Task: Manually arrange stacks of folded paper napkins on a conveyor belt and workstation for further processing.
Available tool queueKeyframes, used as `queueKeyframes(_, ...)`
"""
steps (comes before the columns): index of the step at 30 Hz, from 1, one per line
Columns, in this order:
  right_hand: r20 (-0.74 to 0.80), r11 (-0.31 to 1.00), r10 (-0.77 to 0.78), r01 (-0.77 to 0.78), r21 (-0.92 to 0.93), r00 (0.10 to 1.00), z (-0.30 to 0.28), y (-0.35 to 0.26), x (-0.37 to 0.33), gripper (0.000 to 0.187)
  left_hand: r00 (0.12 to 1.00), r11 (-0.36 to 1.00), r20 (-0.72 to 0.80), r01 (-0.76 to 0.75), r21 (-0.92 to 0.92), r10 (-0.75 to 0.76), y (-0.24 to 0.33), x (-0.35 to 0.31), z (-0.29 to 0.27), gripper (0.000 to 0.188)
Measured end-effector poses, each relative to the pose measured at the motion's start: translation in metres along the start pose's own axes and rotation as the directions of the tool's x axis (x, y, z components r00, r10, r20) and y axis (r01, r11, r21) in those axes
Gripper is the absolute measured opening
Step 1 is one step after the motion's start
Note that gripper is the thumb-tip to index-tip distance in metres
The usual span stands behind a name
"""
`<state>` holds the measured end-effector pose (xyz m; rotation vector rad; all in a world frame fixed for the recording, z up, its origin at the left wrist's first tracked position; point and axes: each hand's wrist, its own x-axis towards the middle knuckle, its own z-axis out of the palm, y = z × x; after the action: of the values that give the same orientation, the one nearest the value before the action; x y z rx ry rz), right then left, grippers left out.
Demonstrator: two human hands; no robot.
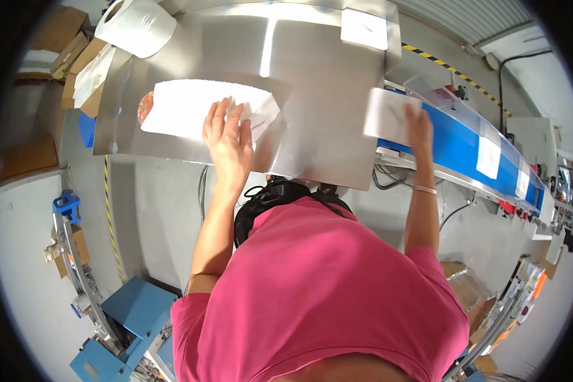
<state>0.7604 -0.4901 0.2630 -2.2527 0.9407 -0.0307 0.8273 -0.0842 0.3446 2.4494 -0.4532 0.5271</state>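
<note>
My left hand (227, 137) lies with its fingers stretched out on the right part of a white paper sheet (188, 105) on the steel table (325, 95). A round red, speckled thing (146, 108) shows from under the sheet's left end; most of it is hidden. At the table's right edge, my right hand (419, 130) is closed on the edge of a flat white square packet (388, 114). Both are blurred by motion. The packet is over the near end of a blue conveyor belt (455, 137).
Further white packets (488, 158) lie along the belt, beside a clear guard (436, 92). Another white square (364, 29) is at the table's far right corner. A large white roll (137, 27) stands far left, near cardboard boxes (86, 67). Cables (388, 181) hang below the belt.
</note>
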Motion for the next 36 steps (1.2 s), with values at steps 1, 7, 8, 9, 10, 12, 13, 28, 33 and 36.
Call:
queueKeyframes(1, -0.226, 0.996, -0.052, 0.035, -0.079, 0.973, -0.005, 0.026, 0.01, 0.055, 1.0, 1.0, 0.011, -0.001, -0.013, 0.001, 0.001, 0.0, 0.001, 0.03)
queueKeyframes(7, -0.274, 0.823, -0.568, 0.527, -0.212, 0.776, 0.001, -0.048, -0.017, 0.053, 1.0, 0.999, 0.011, 0.013, -0.037, -0.012, 0.0, -0.003, -0.001, 0.026)
queueKeyframes(8, -0.157, 0.736, -0.674, 0.674, -0.058, 0.722, 0.016, -0.073, -0.026, 0.051, 1.0, 0.998, 0.017, 0.011, -0.061, -0.01, -0.001, -0.003, -0.001, 0.026)
queueKeyframes(9, 0.035, 0.72, -0.687, 0.673, 0.17, 0.726, 0.026, -0.105, -0.04, 0.051, 1.0, 0.998, 0.019, 0.007, -0.065, -0.006, -0.001, -0.002, -0.002, 0.026)
queueKeyframes(10, 0.221, 0.695, -0.708, 0.605, 0.389, 0.671, 0.039, -0.132, -0.052, 0.052, 0.999, 0.999, 0.039, 0.005, -0.047, -0.003, -0.001, -0.002, -0.003, 0.026)
queueKeyframes(12, 0.416, 0.681, -0.729, 0.511, 0.525, 0.544, 0.077, -0.162, -0.057, 0.053, 0.998, 0.999, 0.062, -0.011, -0.039, 0.013, 0.001, 0.0, -0.003, 0.025)
queueKeyframes(13, 0.468, 0.671, -0.741, 0.486, 0.56, 0.482, 0.086, -0.179, -0.059, 0.053, 0.997, 0.999, 0.079, -0.017, -0.041, 0.02, 0.0, 0.0, -0.003, 0.024)
queueKeyframes(28, -0.028, 0.963, -0.067, 0.072, 0.26, 0.997, 0.019, -0.023, -0.024, 0.032, 1.0, 1.0, 0.006, 0.025, 0.005, -0.025, -0.017, 0.002, -0.005, 0.031)
queueKeyframes(33, -0.46, 0.923, -0.333, 0.184, -0.338, 0.823, -0.021, 0.015, -0.006, 0.045, 0.999, 0.999, -0.01, 0.041, -0.016, -0.041, -0.013, 0.006, -0.003, 0.031)
queueKeyframes(36, -0.244, 0.883, -0.467, 0.437, -0.168, 0.85, -0.005, -0.054, -0.022, 0.056, 0.998, 0.998, -0.002, 0.057, 0.009, -0.057, -0.014, 0.005, -0.005, 0.031)
